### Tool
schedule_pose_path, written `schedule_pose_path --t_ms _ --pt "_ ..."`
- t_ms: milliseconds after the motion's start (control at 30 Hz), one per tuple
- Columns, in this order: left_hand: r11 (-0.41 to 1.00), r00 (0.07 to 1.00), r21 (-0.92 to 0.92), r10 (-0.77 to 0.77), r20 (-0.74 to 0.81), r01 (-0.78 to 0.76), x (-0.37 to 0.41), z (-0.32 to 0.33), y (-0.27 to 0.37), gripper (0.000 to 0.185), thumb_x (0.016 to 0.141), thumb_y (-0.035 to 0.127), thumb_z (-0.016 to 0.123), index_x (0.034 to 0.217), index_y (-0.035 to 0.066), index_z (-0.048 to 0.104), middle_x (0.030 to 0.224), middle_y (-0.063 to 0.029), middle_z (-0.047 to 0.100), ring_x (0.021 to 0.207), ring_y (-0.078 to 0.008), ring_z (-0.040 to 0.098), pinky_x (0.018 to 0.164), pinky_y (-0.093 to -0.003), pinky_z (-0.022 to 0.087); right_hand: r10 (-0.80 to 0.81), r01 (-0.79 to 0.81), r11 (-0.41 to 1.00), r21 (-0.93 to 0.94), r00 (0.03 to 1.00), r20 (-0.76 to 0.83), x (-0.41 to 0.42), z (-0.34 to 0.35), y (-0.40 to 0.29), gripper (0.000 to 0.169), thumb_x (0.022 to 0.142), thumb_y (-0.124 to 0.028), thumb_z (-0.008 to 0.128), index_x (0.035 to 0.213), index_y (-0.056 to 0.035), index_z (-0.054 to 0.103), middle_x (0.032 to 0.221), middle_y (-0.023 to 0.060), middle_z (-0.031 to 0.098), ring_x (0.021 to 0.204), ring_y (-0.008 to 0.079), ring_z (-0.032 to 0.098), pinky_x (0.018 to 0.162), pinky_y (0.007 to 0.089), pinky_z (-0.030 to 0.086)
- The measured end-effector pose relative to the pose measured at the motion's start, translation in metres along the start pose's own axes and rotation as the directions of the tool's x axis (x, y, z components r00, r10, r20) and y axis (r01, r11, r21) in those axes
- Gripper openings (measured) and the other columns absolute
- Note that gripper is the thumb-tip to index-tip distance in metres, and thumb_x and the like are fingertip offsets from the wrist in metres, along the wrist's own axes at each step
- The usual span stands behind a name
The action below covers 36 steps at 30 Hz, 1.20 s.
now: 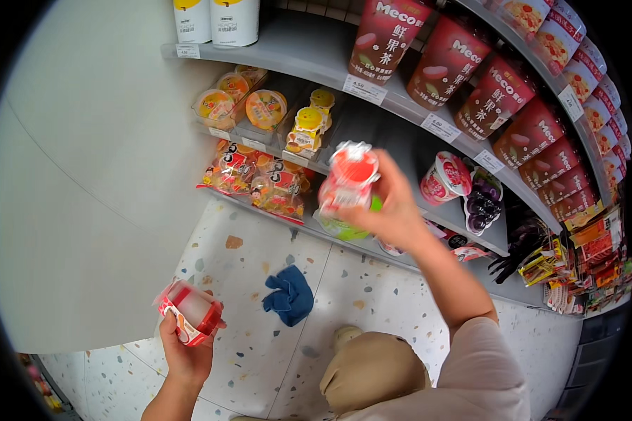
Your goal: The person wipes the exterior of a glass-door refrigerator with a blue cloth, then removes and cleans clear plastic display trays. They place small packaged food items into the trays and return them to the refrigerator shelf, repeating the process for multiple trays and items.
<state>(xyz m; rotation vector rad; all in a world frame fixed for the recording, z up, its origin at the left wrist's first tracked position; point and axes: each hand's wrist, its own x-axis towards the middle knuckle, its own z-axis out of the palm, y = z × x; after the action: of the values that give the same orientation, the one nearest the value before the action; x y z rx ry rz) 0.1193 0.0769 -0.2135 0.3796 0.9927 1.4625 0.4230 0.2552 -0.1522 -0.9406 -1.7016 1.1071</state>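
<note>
My left hand grips a red-and-white small package with a translucent top, held low over the floor beside the pale curved panel. In my right hand is a red-lidded, shaped dessert-cup pack, slightly blurred, raised in front of the lower shelf. To its left on that shelf stand yellow chick-shaped cups and round fruit jelly cups. Right of my hand are a pink-and-white cup and a grape-shaped jelly pack. A green pack is partly hidden behind my right hand.
Bags of jelly sit on the bottom shelf. Red Meco tea cups and white cans line the shelf above. A blue cloth lies on the speckled floor, near my bent knee. Snack packets hang at right.
</note>
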Motion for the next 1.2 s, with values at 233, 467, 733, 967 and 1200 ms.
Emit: schedule_pose_path --t_ms 233,467,733,967,1200 --pt "0.999 0.999 0.012 -0.038 0.032 0.038 0.004 0.003 -0.003 0.052 0.095 0.050 0.050 0.125 0.008 0.054 0.117 -0.0112 0.063 0.102 -0.0253 0.063 0.075 -0.0375 0.055 -0.048 -0.089 0.859 -0.505 0.967 -0.252 0.066 -0.059 0.019 0.053 0.073 -0.027 0.083 0.113 0.0007 0.062 0.106 0.0123 0.069 0.097 0.0200 0.067 0.088 0.0339 0.051" --pt "0.997 0.999 0.068 -0.037 -0.007 0.037 0.002 0.002 -0.010 0.053 0.096 0.049 0.052 0.130 0.009 0.052 0.123 -0.0102 0.062 0.111 -0.0248 0.061 0.079 -0.0376 0.054 -0.146 -0.143 0.520 -0.842 0.957 -0.252 0.105 -0.081 0.069 0.074 0.066 -0.047 0.086 0.121 -0.0040 0.060 0.110 0.0132 0.069 0.102 0.0240 0.067 0.093 0.0341 0.049" --pt "0.980 0.984 0.157 -0.143 0.109 0.125 0.001 -0.003 -0.003 0.058 0.100 0.051 0.045 0.139 0.008 0.044 0.131 -0.0122 0.059 0.120 -0.0291 0.058 0.082 -0.0407 0.054 -0.214 -0.144 0.392 -0.908 0.946 -0.243 0.135 -0.113 0.139 0.091 0.055 -0.066 0.082 0.125 -0.0111 0.062 0.118 0.0090 0.067 0.114 0.0243 0.062 0.102 0.0354 0.043" --pt "0.969 0.956 0.070 -0.245 0.162 0.236 -0.003 0.007 0.013 0.060 0.095 0.021 0.060 0.146 0.013 0.030 0.134 -0.0114 0.055 0.120 -0.0242 0.059 0.096 -0.0437 0.050 -0.106 -0.158 0.397 -0.904 0.971 -0.216 0.115 -0.110 0.098 0.092 0.065 -0.048 0.086 0.137 -0.0042 0.049 0.127 0.0172 0.063 0.118 0.0294 0.061 0.100 0.0357 0.046" --pt "0.949 0.956 0.300 -0.170 0.241 0.094 -0.007 0.015 0.008 0.072 0.083 -0.004 0.068 0.144 0.009 0.030 0.132 -0.0085 0.053 0.122 -0.0190 0.055 0.099 -0.0366 0.048 -0.089 0.294 0.745 -0.599 0.934 0.347 0.004 0.026 -0.015 0.075 0.077 -0.028 0.079 0.142 -0.0068 0.048 0.143 0.0178 0.051 0.129 0.0346 0.050 0.107 0.0444 0.040"
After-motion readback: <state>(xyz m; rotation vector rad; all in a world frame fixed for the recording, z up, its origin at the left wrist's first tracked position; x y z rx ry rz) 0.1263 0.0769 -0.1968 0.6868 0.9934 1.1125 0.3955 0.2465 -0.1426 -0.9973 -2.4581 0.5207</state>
